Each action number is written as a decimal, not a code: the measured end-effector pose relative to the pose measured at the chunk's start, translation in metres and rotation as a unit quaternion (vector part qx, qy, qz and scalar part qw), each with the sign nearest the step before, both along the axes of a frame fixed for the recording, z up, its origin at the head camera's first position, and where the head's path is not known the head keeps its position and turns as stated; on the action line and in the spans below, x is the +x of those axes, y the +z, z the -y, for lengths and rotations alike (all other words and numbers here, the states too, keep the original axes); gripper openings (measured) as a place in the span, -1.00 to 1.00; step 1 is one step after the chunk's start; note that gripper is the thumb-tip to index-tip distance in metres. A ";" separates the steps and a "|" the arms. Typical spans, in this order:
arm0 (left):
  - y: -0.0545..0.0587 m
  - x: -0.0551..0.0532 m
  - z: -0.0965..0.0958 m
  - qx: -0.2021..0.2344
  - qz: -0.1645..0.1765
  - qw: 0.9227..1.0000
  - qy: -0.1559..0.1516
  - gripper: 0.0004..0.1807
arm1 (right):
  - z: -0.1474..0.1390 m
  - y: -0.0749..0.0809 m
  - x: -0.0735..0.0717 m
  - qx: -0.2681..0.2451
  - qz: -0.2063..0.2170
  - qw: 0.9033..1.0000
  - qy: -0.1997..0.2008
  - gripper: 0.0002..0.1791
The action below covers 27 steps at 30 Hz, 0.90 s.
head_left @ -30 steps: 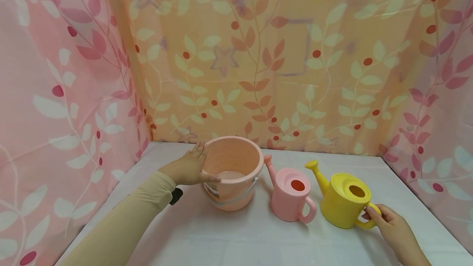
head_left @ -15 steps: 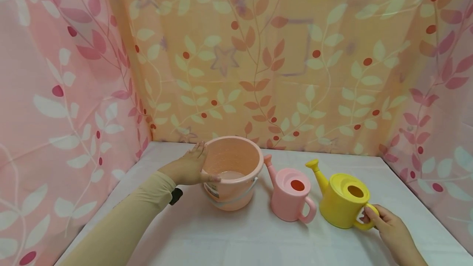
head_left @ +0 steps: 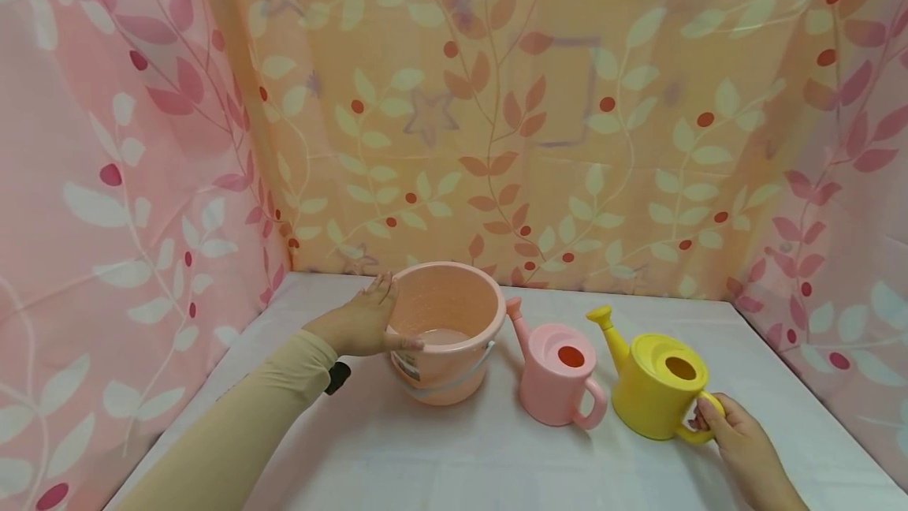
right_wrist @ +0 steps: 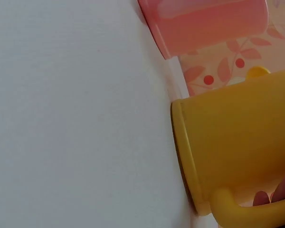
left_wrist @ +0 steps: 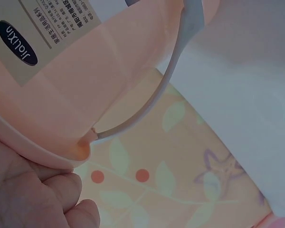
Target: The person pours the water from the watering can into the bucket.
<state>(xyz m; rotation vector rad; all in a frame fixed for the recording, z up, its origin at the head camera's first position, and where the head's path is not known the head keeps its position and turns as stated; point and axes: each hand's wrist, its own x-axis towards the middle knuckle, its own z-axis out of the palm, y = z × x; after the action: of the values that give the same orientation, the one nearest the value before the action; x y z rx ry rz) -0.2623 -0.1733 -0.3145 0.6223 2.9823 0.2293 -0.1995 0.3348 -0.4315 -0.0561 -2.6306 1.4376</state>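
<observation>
The peach bucket stands right of the left hand, whose fingers spread loosely against its rim. At the right, the right hand grips the handle of the yellow watering can; the pink watering can stands between. The bucket's label reads "JiaLiXin", with Chinese print.

White tabletop under peach bucket, pink watering can, yellow can
</observation>
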 end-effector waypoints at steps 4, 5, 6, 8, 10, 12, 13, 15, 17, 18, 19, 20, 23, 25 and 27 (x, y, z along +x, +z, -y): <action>0.001 0.001 -0.001 0.004 -0.002 1.000 0.004 0.34 | 0.003 0.002 0.000 0.007 0.018 1.000 -0.015 -0.46; 0.001 0.001 -0.001 0.005 -0.004 1.000 0.003 0.34 | 0.004 0.003 0.000 0.010 0.019 1.000 -0.020 -0.45; 0.001 0.001 -0.001 0.006 -0.005 1.000 0.004 0.34 | 0.005 0.003 0.000 0.014 0.018 0.999 -0.026 -0.45; 0.001 0.002 -0.001 0.007 -0.005 1.000 0.004 0.34 | 0.007 0.004 -0.001 0.019 0.007 0.999 -0.038 -0.47; 0.001 0.002 -0.001 0.008 -0.004 1.000 0.004 0.33 | 0.010 0.005 -0.001 0.015 -0.001 0.999 -0.051 -0.47; 0.001 0.002 -0.001 0.008 -0.001 1.000 0.005 0.33 | 0.013 0.005 -0.001 0.010 -0.007 0.998 -0.069 -0.46; 0.001 0.002 -0.001 0.007 0.000 1.000 0.005 0.33 | 0.014 0.004 -0.001 0.004 -0.011 0.997 -0.077 -0.45; 0.001 0.002 -0.001 0.006 0.000 1.000 0.006 0.34 | 0.017 0.004 -0.002 -0.006 -0.017 0.995 -0.095 -0.45; 0.002 0.001 -0.001 0.007 0.002 1.000 0.007 0.34 | 0.019 0.003 -0.003 -0.014 -0.027 0.993 -0.118 -0.45; 0.002 0.001 -0.001 0.006 0.002 1.000 0.007 0.34 | 0.020 0.003 -0.003 -0.019 -0.030 0.991 -0.130 -0.46; 0.002 0.001 -0.001 0.005 0.003 1.000 0.008 0.34 | 0.021 0.002 -0.004 -0.026 -0.034 0.989 -0.141 -0.48; 0.002 0.001 -0.001 0.005 0.003 1.000 0.008 0.34 | 0.022 0.002 -0.005 -0.028 -0.033 0.987 -0.153 -0.49; 0.001 0.001 -0.001 0.004 0.003 1.000 0.008 0.34 | 0.024 0.005 -0.006 -0.028 -0.027 0.983 -0.178 -0.49; 0.001 0.001 -0.001 0.002 0.003 1.000 0.009 0.34 | 0.025 0.008 -0.005 -0.020 -0.023 0.983 -0.182 -0.48; 0.002 0.001 -0.001 0.003 0.002 1.000 0.008 0.34 | 0.025 0.013 -0.004 -0.015 -0.029 0.984 -0.178 -0.49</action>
<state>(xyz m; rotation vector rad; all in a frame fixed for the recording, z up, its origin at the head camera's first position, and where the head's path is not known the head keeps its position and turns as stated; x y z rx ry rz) -0.2612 -0.1723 -0.3130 0.5974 2.9844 0.2406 -0.2036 0.3098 -0.4189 -0.4548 -2.3954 1.3320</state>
